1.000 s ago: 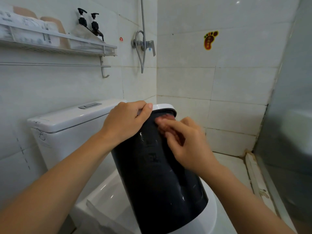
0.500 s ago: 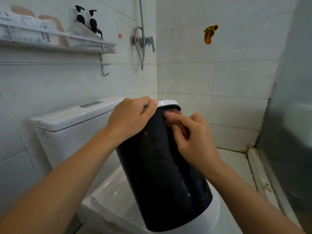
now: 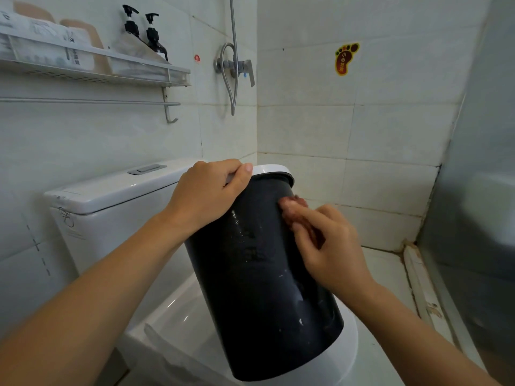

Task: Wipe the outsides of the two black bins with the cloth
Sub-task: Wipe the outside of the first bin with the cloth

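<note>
- A wall shelf (image 3: 94, 71) at upper left carries pale packets and two dark pump bottles (image 3: 145, 34); a towel rail (image 3: 89, 101) runs under it.
- Below stands a white toilet cistern (image 3: 111, 196) with a flush button on its lid; the toilet's closed seat lid (image 3: 178, 324) reaches toward the camera.
- The left hand (image 3: 206, 196) curls over the top edge of the black bin (image 3: 259, 288), fingers hooked over the white rim (image 3: 276, 169) and thumb lying along the bin's upper side, so it grips the bin.
- The black bin stands tilted on the toilet's seat lid, its top leaning away toward the corner of the walls; pale smears and specks show on its glossy side.
- The right hand (image 3: 326, 246) pinches a small reddish-brown cloth (image 3: 295, 204) against the bin's upper right side, just under the rim; the fingers are curled round the cloth, most of which is hidden.
- On the back wall hangs a shower valve (image 3: 237, 66) with a hose loop, and farther right a foot-shaped sticker (image 3: 345, 58).
- A glass partition (image 3: 482, 190) closes the right edge.
- Only one bin is in view.
</note>
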